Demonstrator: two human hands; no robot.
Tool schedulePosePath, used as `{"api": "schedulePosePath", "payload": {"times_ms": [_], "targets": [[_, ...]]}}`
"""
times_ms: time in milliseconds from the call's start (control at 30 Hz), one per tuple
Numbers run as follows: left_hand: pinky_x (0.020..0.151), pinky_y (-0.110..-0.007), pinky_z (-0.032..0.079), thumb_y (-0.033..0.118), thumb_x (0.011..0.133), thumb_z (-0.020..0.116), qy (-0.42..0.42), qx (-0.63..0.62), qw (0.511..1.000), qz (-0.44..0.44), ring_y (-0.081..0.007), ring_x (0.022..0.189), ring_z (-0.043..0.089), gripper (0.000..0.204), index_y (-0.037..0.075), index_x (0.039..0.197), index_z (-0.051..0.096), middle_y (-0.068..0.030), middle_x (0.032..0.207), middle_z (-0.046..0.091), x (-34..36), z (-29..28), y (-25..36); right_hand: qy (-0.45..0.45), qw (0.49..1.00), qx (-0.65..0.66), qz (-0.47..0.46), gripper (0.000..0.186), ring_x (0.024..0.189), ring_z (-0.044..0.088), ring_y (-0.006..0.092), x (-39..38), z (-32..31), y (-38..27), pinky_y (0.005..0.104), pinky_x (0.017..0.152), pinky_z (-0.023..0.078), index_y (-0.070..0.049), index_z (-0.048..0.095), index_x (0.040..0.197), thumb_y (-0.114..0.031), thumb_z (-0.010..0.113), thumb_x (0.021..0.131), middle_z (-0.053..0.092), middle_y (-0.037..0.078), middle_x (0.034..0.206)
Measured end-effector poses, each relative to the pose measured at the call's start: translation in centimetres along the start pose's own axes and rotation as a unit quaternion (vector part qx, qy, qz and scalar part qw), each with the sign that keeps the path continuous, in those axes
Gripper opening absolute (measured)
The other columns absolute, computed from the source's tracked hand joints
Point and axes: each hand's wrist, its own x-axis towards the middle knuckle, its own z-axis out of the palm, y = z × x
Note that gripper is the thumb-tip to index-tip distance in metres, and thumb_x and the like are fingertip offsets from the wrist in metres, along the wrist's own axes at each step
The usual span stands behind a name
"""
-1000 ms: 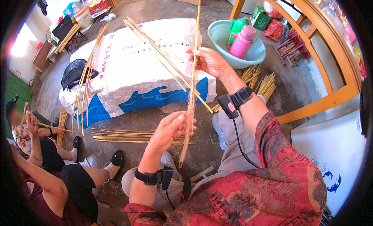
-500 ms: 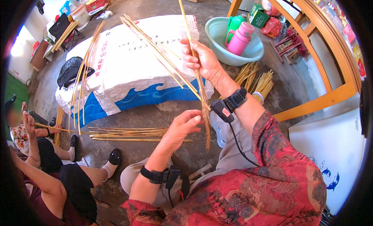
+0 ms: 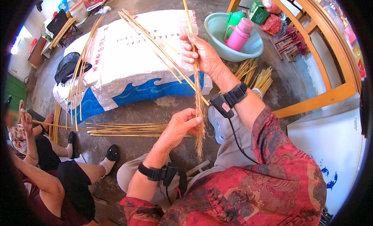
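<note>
My right hand [image 3: 206, 56] is closed around a dry reed stalk [image 3: 187, 12], held nearly upright with its feathery brown tuft [image 3: 199, 103] hanging below the fist. Lower down, my left hand [image 3: 179, 127] pinches that tuft at its edge, thumb against the strands. Beyond my hands, a white and blue woven sack cover [image 3: 151, 66] lies over a low surface. Long reed stalks [image 3: 165, 56] rest slantwise on it, their near ends reaching behind the tuft. Another bunch of stalks [image 3: 81, 70] leans over the cover's left side, beside a black mesh cap [image 3: 66, 68].
More stalks [image 3: 124, 129] lie on the floor ahead of my knees. A pale blue basin [image 3: 213, 39] holds a pink thermos [image 3: 239, 35] and a green one. Bundled stalks [image 3: 263, 81] sit below it. A wooden frame [image 3: 322, 101] stands right; people with bare arms [image 3: 42, 183] sit left.
My left hand has moved right and slightly up, from beside the tuft to touching and pinching it. The right hand keeps its grip on the stalk.
</note>
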Motion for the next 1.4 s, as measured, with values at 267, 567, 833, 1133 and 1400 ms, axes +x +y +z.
{"api": "schedulePosePath", "payload": {"times_ms": [267,567,833,1133,1400], "targets": [[0.06,-0.024,0.048,0.014,0.082,0.056,0.01,0.021,0.999,-0.025,-0.0102,0.066,0.056,0.016,0.003,0.094,0.053,-0.0018,0.077,0.057,-1.0,-0.3,0.9,0.119,0.993,0.008,-0.028,0.029,0.046,0.032,0.0062,0.6,-2.8,-1.4,0.0189,0.038,0.028,-0.002,0.049,0.094,-0.029,0.042,0.089,0.041,0.0,0.064],[0.066,-0.024,0.047,0.009,0.08,0.057,-0.055,0.06,0.995,-0.049,-0.012,0.073,0.058,0.023,0.001,0.101,0.051,-0.0047,0.082,0.059,-1.6,0.0,0.2,0.106,0.992,0.045,-0.056,0.033,0.045,0.029,0.0059,0.7,-2.4,-1.6,0.0184,0.037,0.025,-0.001,0.048,0.094,-0.033,0.04,0.09,0.04,0.001,0.063],[0.062,-0.024,0.045,0.007,0.081,0.054,-0.062,0.166,0.984,-0.023,-0.0104,0.065,0.056,0.022,0.002,0.103,0.051,-0.0036,0.077,0.059,-1.9,-0.3,-0.2,0.136,0.989,0.039,-0.044,0.033,0.044,0.028,0.0059,0.9,-3.0,-1.6,0.0183,0.036,0.024,-0.001,0.048,0.093,-0.032,0.039,0.09,0.039,0.0,0.062],[0.055,-0.027,0.044,0.007,0.081,0.053,-0.036,0.431,0.9,0.053,-0.0102,0.06,0.053,0.024,0.001,0.104,0.05,-0.0041,0.07,0.057,-2.4,-0.9,-0.2,0.136,0.99,0.001,-0.041,0.033,0.044,0.028,0.0051,0.6,-2.5,-1.4,0.0174,0.036,0.024,-0.001,0.048,0.095,-0.032,0.039,0.09,0.04,0.0,0.064],[0.047,-0.019,0.04,0.007,0.082,0.052,-0.05,0.223,0.97,-0.084,-0.0058,0.051,0.051,0.026,0.004,0.108,0.051,-0.0043,0.072,0.059,-2.9,-0.4,0.7,0.137,0.988,0.04,-0.056,0.034,0.042,0.027,0.0056,1.0,-3.0,-1.3,0.0177,0.036,0.025,-0.001,0.048,0.094,-0.034,0.037,0.091,0.042,0.001,0.062]]}}
